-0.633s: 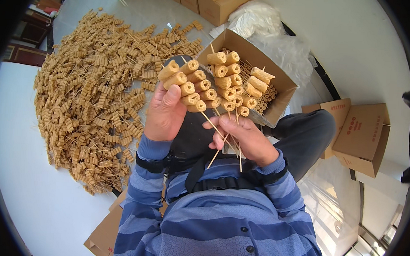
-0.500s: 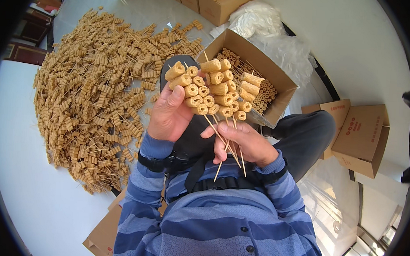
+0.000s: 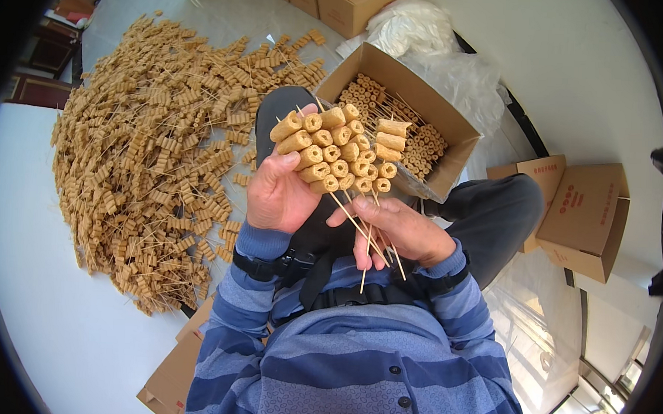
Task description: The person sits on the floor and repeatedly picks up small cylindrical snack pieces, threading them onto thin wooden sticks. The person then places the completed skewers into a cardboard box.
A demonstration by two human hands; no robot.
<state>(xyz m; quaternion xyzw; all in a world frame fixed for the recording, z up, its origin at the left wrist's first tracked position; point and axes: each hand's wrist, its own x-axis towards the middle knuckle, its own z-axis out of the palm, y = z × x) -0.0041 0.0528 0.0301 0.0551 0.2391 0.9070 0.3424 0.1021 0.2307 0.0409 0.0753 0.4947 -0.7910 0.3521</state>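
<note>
Above my lap is a bunch of skewers point(image 3: 340, 152) threaded with golden-brown, hollow rolls, perhaps of fried dough or bean curd. My left hand point(image 3: 280, 194) is closed round the bunch's left side, thumb in front and its other fingers mostly hidden behind the rolls. From below, my right hand point(image 3: 401, 228) grips the bare wooden sticks between thumb and fingers, and the stick ends fan out crossed beneath. One skewer at the right point(image 3: 390, 141) stands a little apart from the others. Just beyond is an open cardboard box point(image 3: 452, 157) with many similar skewers packed inside.
On the floor at the left spreads a large heap of loose skewers point(image 3: 141, 154). Empty-looking cardboard cartons point(image 3: 583, 214) stand at the right, another carton point(image 3: 169, 377) lower left. White plastic sheeting point(image 3: 413, 29) lies behind the open box, and more cartons point(image 3: 347, 8) line the back.
The rolls in the bunch have drawn closer together into a more even block. The right-hand skewer has shifted left and turned more upright. Both hands keep hold of the bunch.
</note>
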